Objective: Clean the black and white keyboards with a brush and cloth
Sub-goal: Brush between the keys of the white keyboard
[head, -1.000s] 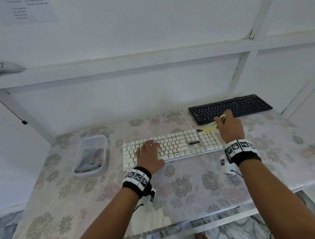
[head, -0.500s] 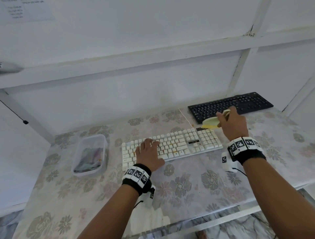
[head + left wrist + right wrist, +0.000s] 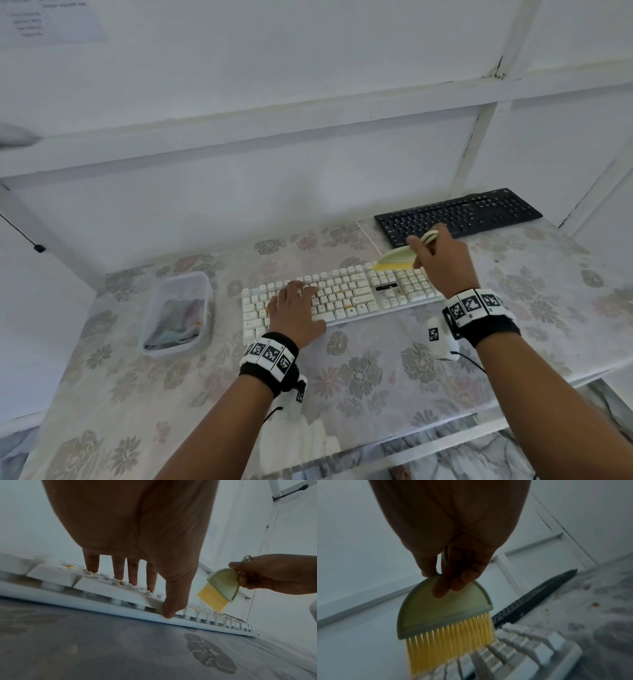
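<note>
A white keyboard [image 3: 346,294] with yellow crumbs on its keys lies mid-table. My left hand [image 3: 294,308] rests flat on its left half, fingers [image 3: 118,570] straight on the keys, thumb at the front edge. My right hand [image 3: 442,260] grips a pale green brush [image 3: 397,258] with yellow bristles [image 3: 448,643], which touch the far right rows of the white keyboard [image 3: 513,653]. The brush [image 3: 221,586] also shows in the left wrist view. A black keyboard [image 3: 459,216] lies behind, at the far right by the wall.
A clear plastic tub [image 3: 178,311] holding a folded cloth [image 3: 176,320] stands left of the white keyboard. The floral tablecloth [image 3: 359,373] covers the table; crumbs [image 3: 595,604] lie on it near the black keyboard. White walls close the back and right side.
My right hand lifted the brush off the keyboard's top right, then brought the bristles back down on the far rows a little further left. The left hand stayed put.
</note>
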